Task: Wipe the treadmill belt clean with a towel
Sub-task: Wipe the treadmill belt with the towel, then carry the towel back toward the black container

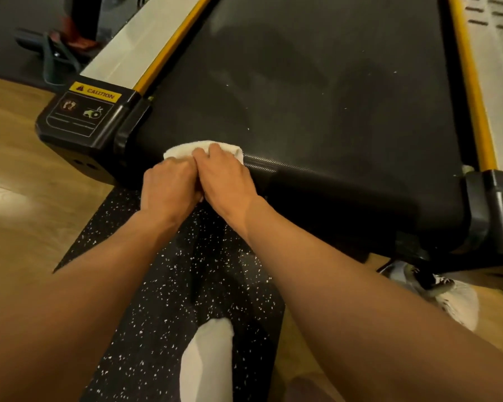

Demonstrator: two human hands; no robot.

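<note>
Left hand (pixel 169 185) and right hand (pixel 228 179) side by side, fingers curled over bunched towel (pixel 186 150), pressed onto treadmill belt (pixel 302 91) edge beneath fingertips. Towel judged soft, light; best gripped bunched.

speckled mat (pixel 145 285) on wood floor (pixel 18 175) | white sock (pixel 209 358) on mat | pale sneaker (pixel 453 300) at right

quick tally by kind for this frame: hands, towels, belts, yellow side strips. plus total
hands: 2 (left hand, right hand)
towel: 1
belt: 1
yellow side strips: 2
total: 6
</note>
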